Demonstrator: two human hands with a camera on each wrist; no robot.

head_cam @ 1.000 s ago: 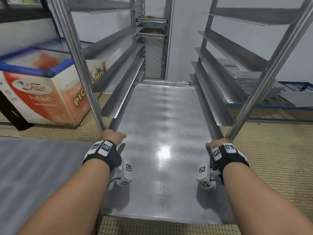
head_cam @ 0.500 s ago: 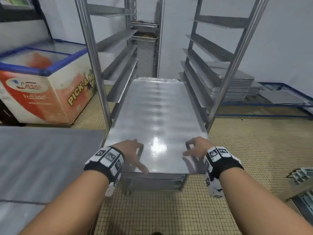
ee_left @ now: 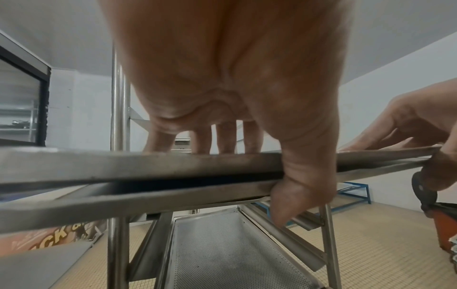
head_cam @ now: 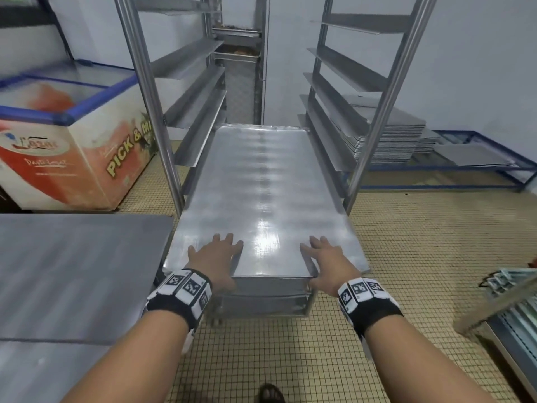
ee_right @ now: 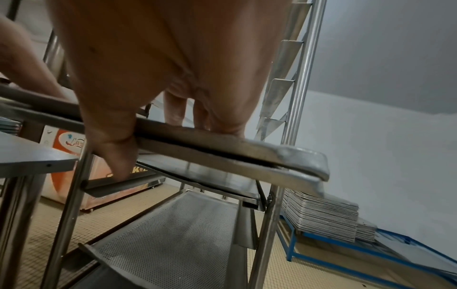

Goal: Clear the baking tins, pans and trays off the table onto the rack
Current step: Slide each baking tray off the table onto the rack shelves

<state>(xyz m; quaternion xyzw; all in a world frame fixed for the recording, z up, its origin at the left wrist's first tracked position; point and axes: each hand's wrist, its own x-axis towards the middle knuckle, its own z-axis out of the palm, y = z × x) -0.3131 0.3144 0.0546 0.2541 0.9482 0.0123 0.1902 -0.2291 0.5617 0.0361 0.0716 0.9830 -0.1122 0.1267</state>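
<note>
Our left hand (head_cam: 213, 258) lies on the near left part of the top baking tray (head_cam: 263, 184), with the fingers (head_cam: 229, 239) straight and spread flat on the metal. In the left wrist view the thumb (ee_left: 291, 195) goes down over the near edge of this tray, so the edge sits between thumb and fingers. Our right hand (head_cam: 327, 261) does the same on the near right part: fingers flat and a little apart on top, and in the right wrist view the thumb (ee_right: 116, 156) hooks down over the edge.

The tray is large, flat and shiny. It rests inside the rack (head_cam: 151, 91), between the side rails, and its near end sticks out of the front toward us. The far end is close to the back of the rack. Directly below it there is a second tray (ee_right: 272, 168), almost touching, with only a thin dark gap between the two. Lower in the rack we see a perforated tray (ee_left: 222, 250) on the rails near the floor.

At our left stands the steel table (head_cam: 72, 271), just beside the rack. Behind the table is a chest freezer (head_cam: 72, 158) with the words "PICK & MI" on its side. At the right, behind the rack, a stack of flat trays (head_cam: 389, 141) sits on a low blue frame (head_cam: 476, 170). The floor (head_cam: 421, 242) has small beige tiles
</note>
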